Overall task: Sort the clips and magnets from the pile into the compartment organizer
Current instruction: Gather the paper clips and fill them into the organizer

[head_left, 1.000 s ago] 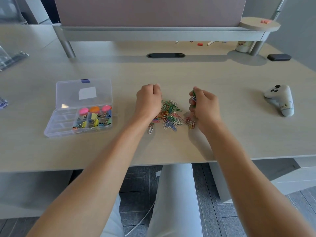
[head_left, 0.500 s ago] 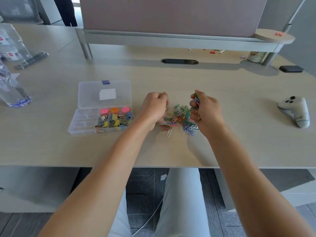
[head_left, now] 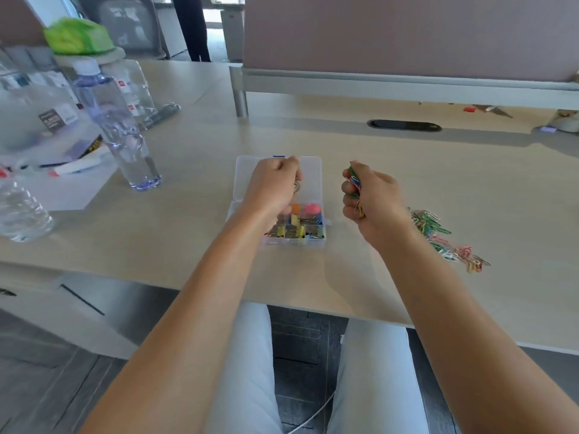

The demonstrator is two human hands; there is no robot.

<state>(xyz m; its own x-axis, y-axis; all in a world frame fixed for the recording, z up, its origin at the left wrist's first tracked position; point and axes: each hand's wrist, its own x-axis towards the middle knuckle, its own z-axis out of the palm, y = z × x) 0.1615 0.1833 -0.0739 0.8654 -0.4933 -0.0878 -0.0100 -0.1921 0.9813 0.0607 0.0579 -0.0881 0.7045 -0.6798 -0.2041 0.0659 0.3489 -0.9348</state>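
Organizer [head_left: 308, 170]: lid open, long axis running away from you, mid-bench [head_left: 194, 214].
Pile [head_left: 445, 239]: on your right, near the bench edge.
Left hand [head_left: 271, 186]: fingers curled over the organizer, pinching clips.
Right hand [head_left: 372, 195]: fisted round paper clips [head_left: 354, 180].
Room: bare bench between hands; bottle [head_left: 116, 126] well left.

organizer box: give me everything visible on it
The organizer is a small clear plastic box, rectangular, lying flat on the desk with its lid swung open away from the person; a small blue latch shows at the lid's far edge. The tray is split into compartments: round pink and orange magnets in the far row, yellow and dark binder clips nearer. The left hand hovers over it and hides its left part; contact cannot be told.
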